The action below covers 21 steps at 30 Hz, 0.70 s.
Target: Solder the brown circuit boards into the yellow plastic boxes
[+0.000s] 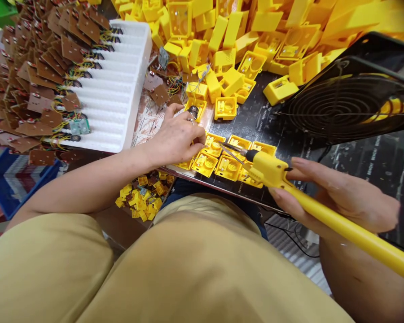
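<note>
My right hand (336, 193) is closed around a yellow soldering iron (269, 168) with a black collar. Its metal tip and a thin feed tube point left over the small open yellow cases (229, 167), set in two rows along the table's front edge. Over the left end of these rows, my left hand (180, 137) has its fingers bent down and drawn together; what they grip, if anything, is hidden. Just behind that hand, a dark round metal part (193, 111) sits at another yellow case (199, 106). One more open case (226, 108) lies to its right.
Yellow cases (229, 67) are heaped at the back. A black fan (350, 98) stands on the right. Left, a white ribbed foam tray (116, 94) lies beside piled brown circuit boards (47, 72) with wires. Below the table edge are more yellow pieces (144, 197) and a blue crate (6, 179).
</note>
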Tool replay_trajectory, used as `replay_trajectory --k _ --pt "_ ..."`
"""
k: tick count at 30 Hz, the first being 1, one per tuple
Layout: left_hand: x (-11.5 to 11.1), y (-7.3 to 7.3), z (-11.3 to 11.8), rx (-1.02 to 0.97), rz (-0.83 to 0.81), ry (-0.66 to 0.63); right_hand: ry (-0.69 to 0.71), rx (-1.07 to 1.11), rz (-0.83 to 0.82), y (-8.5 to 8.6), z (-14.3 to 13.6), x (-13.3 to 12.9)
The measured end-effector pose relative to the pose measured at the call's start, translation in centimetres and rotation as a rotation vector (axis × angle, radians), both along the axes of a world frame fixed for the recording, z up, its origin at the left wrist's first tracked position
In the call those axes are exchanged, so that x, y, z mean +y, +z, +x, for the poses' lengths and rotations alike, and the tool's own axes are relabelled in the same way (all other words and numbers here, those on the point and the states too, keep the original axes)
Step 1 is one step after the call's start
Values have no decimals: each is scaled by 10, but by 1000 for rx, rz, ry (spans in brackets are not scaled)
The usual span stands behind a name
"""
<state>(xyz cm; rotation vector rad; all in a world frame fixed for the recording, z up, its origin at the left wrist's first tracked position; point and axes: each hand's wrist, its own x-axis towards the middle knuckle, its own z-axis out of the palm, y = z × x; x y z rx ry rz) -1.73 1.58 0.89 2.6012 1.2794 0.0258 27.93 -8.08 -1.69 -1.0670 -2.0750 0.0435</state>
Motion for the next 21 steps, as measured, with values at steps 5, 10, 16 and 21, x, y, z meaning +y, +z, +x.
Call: replay_trajectory --k 5,10,16,21 --pt "2 8 6 53 -66 7 221 96 20 7 -12 6" --pt "5 10 8 54 -91 6 246 54 8 14 -21 10" --pt "8 8 12 75 -104 8 372 27 61 21 -26 23" --pt "11 6 15 105 -105 20 366 -14 50 26 -21 22"
